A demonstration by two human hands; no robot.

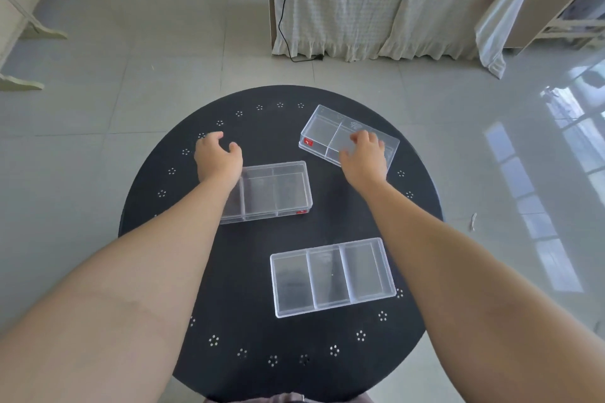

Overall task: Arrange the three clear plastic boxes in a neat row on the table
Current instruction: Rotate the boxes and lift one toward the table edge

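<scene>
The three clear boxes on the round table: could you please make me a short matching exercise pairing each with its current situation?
Things:
1. far right box
2. middle box
3. near box

States:
A. untouched, no hand near
B. under the right hand, turned askew
C. partly hidden behind the left hand and wrist

Pairs: 1-B, 2-C, 3-A

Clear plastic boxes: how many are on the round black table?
3. One box lies far right, under the right hand. One box is at the centre, partly behind the left forearm. One box is nearest. None seems hidden.
</scene>
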